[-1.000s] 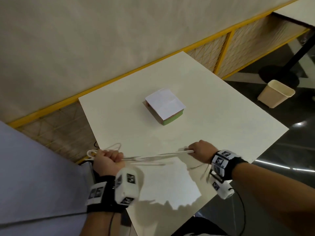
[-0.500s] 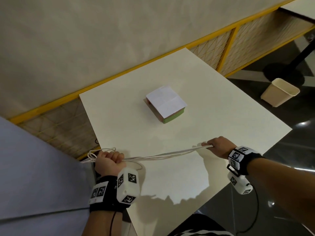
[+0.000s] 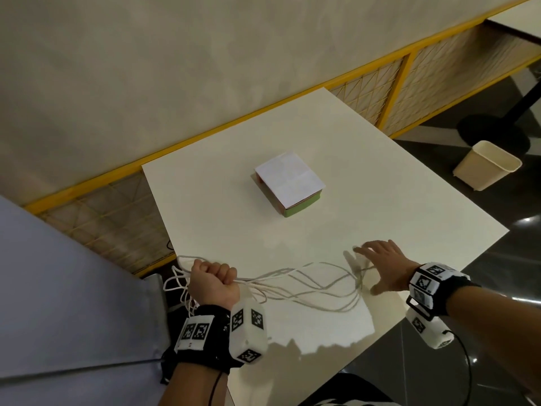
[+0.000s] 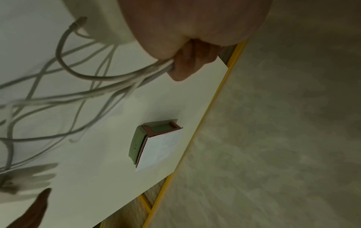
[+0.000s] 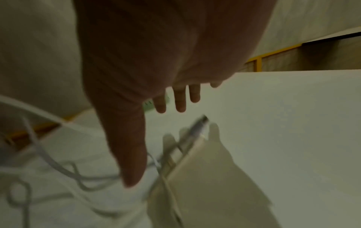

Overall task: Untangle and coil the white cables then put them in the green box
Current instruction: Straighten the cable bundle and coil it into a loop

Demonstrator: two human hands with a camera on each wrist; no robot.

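My left hand (image 3: 213, 278) is a fist at the table's near left corner, gripping a bundle of white cables (image 3: 304, 281); the left wrist view shows the strands (image 4: 109, 80) running out from under its fingers. Loose loops hang off the table edge behind that fist. The slack strands sag across the table toward my right hand (image 3: 380, 263), which hovers flat with fingers spread and holds nothing. In the right wrist view the cable ends (image 5: 195, 131) lie below its straight fingers (image 5: 180, 98). The green box (image 3: 295, 210) sits mid-table with a white sheet (image 3: 288, 178) covering its top.
The white table (image 3: 409, 183) ends close to my right wrist, with dark floor beyond. A beige bin (image 3: 487, 165) stands on the floor at right. A yellow-framed mesh barrier (image 3: 377, 92) runs behind the table along the wall.
My right hand let go of the taut cables and opened flat. The strands went slack and dropped onto the table. My left fist kept its grip.
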